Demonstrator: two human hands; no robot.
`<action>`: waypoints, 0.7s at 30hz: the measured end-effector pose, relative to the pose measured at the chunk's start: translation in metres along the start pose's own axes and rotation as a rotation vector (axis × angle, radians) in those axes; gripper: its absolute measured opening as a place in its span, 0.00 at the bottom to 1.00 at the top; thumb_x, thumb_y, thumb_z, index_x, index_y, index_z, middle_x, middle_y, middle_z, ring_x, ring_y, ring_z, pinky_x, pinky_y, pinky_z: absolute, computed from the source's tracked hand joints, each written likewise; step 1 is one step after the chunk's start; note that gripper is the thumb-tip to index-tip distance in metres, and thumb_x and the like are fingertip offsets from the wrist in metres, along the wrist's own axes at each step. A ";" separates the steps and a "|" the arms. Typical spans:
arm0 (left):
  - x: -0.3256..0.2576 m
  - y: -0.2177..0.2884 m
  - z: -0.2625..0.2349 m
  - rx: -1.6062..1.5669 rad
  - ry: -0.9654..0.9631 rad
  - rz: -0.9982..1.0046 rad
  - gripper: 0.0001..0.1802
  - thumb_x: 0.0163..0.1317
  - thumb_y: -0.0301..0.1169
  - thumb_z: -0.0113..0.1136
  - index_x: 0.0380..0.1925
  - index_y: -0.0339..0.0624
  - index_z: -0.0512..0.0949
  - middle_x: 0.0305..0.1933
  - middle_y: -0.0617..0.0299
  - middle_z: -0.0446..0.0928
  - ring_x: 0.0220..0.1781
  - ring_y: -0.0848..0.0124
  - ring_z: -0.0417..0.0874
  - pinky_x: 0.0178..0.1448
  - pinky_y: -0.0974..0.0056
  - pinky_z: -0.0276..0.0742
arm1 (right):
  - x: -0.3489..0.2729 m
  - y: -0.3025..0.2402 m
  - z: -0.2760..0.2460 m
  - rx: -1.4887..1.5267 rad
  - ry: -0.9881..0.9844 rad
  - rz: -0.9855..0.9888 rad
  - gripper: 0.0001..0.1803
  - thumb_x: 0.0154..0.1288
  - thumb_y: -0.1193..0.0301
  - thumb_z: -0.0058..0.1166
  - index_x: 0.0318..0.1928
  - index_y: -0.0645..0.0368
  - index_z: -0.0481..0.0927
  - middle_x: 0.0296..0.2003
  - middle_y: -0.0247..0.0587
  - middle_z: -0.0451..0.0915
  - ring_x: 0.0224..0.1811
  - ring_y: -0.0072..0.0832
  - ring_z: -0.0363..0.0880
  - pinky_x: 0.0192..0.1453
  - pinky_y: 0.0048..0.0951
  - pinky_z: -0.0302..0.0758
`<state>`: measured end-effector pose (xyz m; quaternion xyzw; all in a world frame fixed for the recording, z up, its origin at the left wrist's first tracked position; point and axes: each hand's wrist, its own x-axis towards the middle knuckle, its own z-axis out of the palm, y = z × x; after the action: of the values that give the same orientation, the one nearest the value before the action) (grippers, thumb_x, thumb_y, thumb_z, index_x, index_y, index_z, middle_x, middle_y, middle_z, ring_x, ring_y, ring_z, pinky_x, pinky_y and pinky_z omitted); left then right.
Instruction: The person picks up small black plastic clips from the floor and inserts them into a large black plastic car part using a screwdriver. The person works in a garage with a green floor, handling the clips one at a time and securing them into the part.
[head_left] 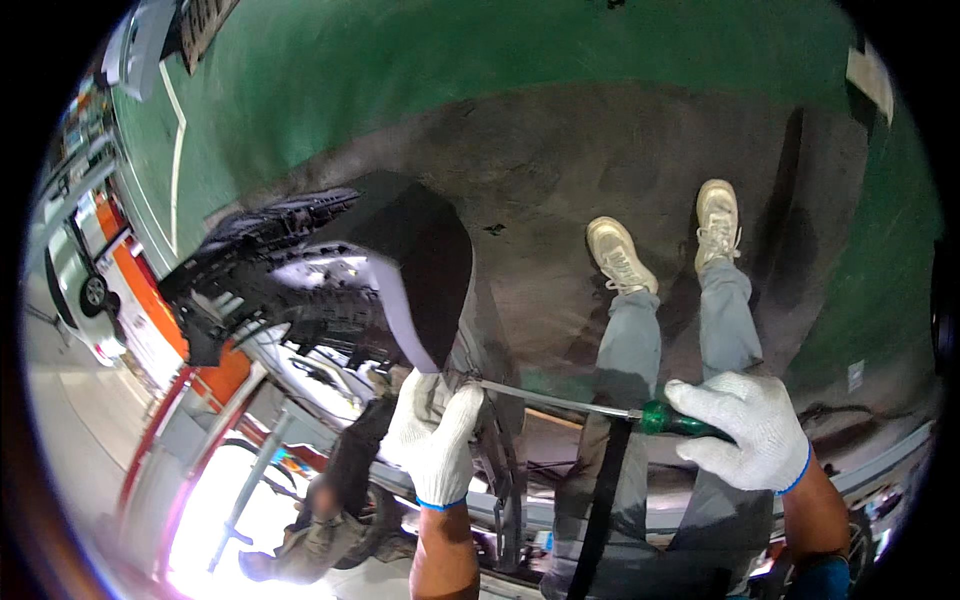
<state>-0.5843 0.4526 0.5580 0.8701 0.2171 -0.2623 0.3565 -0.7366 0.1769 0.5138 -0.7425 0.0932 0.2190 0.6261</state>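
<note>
My right hand [745,430], in a white knit glove with a blue cuff, is wrapped round the green handle of a long screwdriver [560,402]. Its metal shaft runs leftward, and its tip lies beside my left hand [435,435]. That hand, gloved the same way, is closed at the lower edge of a car bumper cover [425,265], thumb toward the screwdriver tip. The bumper cover is dark on its outer face, with a pale edge strip and black ribbed inner parts. What the tip touches is too small to tell.
A person in dark clothes [365,470] is low down at the left, behind the bumper. My shoes [620,255] stand on the dark floor patch, with green floor [560,45] beyond. A white car [75,280] and orange panels [145,285] appear far left.
</note>
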 end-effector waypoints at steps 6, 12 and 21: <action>-0.001 -0.011 -0.005 0.051 0.071 0.086 0.16 0.61 0.21 0.70 0.49 0.33 0.81 0.41 0.65 0.82 0.40 0.79 0.79 0.47 0.73 0.75 | -0.004 0.020 0.007 0.067 -0.057 -0.015 0.30 0.61 0.62 0.68 0.63 0.55 0.82 0.32 0.41 0.82 0.28 0.34 0.84 0.29 0.35 0.80; -0.002 -0.010 -0.001 -0.035 0.087 0.085 0.16 0.61 0.18 0.68 0.49 0.33 0.80 0.44 0.61 0.83 0.43 0.74 0.83 0.50 0.70 0.79 | -0.009 0.047 0.023 0.203 0.032 -0.091 0.29 0.63 0.64 0.67 0.65 0.56 0.80 0.30 0.42 0.81 0.26 0.33 0.83 0.28 0.35 0.80; 0.000 -0.018 -0.011 -0.002 0.038 0.102 0.22 0.64 0.22 0.64 0.58 0.32 0.77 0.47 0.60 0.83 0.42 0.74 0.84 0.48 0.69 0.80 | -0.012 0.052 0.029 0.252 0.079 -0.148 0.30 0.61 0.65 0.68 0.63 0.59 0.80 0.28 0.40 0.80 0.23 0.31 0.81 0.27 0.34 0.79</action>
<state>-0.5918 0.4726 0.5557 0.8844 0.1792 -0.2272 0.3661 -0.7746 0.1930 0.4697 -0.6709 0.0896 0.1293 0.7247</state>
